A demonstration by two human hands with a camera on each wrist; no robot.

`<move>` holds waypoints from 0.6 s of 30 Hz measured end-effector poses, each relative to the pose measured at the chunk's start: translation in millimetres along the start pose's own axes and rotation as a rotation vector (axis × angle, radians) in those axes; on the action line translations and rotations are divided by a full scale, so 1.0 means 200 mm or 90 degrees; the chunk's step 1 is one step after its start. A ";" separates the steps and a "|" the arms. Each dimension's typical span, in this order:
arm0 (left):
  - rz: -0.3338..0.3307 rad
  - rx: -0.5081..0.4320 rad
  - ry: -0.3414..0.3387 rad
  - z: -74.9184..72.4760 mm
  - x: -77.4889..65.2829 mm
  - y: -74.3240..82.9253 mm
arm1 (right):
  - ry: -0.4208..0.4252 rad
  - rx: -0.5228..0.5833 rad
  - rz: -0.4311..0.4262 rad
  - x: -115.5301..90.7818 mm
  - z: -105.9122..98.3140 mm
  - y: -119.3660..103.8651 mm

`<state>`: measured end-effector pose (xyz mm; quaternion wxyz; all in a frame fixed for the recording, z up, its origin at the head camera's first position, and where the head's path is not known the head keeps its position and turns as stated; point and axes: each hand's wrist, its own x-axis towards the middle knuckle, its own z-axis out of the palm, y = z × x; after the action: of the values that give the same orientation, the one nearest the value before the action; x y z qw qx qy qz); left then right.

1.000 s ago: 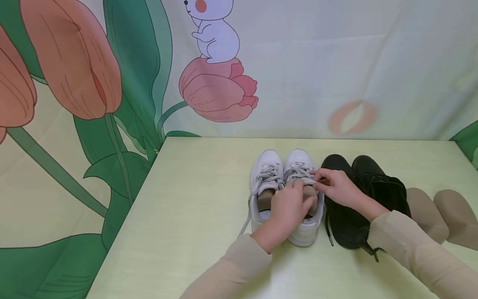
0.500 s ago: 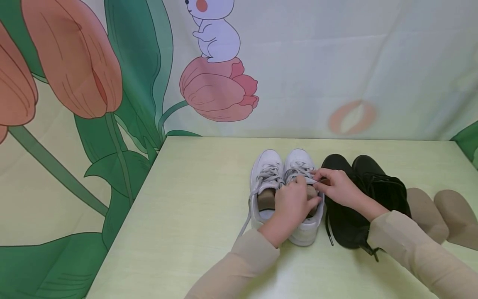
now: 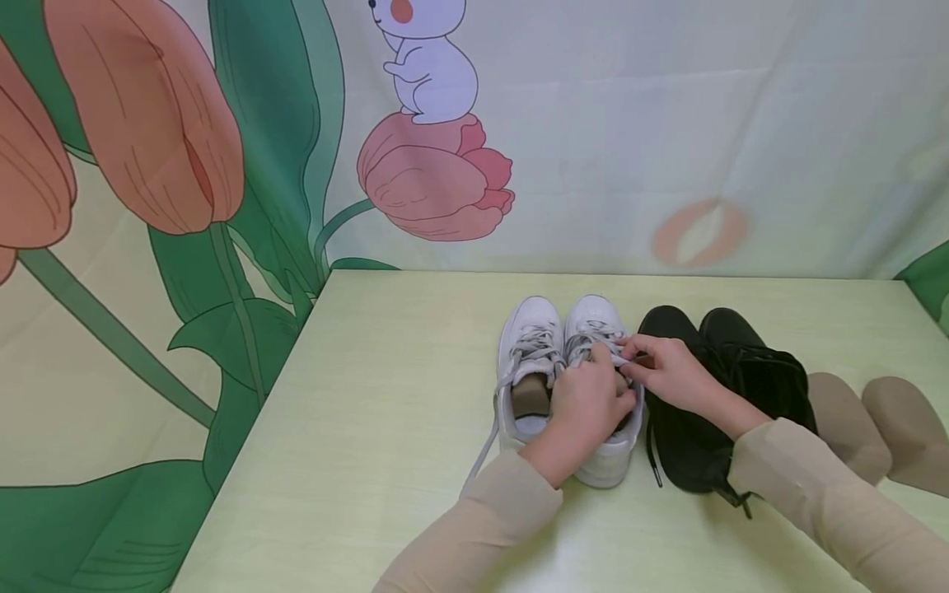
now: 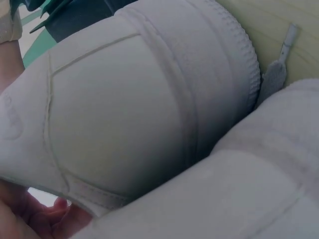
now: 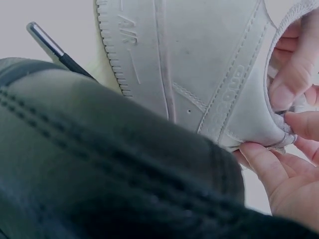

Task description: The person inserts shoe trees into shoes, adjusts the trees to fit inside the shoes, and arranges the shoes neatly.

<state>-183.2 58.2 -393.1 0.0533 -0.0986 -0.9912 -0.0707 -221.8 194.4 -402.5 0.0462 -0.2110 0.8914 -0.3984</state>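
Head view: on the pale tabletop (image 3: 371, 395), black shoes (image 3: 682, 441) stand just beside the right white shoe (image 3: 604, 465), which is probably light, with firm, smooth sides, best steadied at the heel. The left hand (image 3: 586, 403) lies over its opening, grip impossible to tell; the right hand (image 3: 670, 375) pinches its upper edge near the laces (image 3: 591, 331), likely limp and best taken near an end.

Beige left sleeve (image 3: 482, 527), matching right sleeve (image 3: 830, 502), plain cuffs (image 3: 530, 490), bare left hand (image 3: 589, 399), bare right hand (image 3: 673, 372)
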 end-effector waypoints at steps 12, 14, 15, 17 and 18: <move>-0.024 -0.053 -0.044 0.03 0.02 0.00 | 0.003 -0.007 -0.012 -0.01 0.00 -0.01; -0.025 -0.061 -0.052 0.03 0.03 0.00 | 0.005 -0.009 -0.012 -0.01 0.00 -0.01; -0.027 -0.067 -0.055 0.04 0.03 0.00 | 0.006 -0.009 -0.012 -0.01 0.00 -0.01; -0.031 -0.079 -0.062 0.04 0.03 0.00 | 0.006 -0.010 -0.012 -0.01 0.00 0.00; -0.033 -0.083 -0.064 0.04 0.03 0.00 | 0.006 -0.011 -0.013 -0.01 0.00 0.00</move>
<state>-190.1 59.8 -400.1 -0.0050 -0.0798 -0.9881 -0.1317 -219.9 194.5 -402.7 0.0362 -0.2185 0.8928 -0.3924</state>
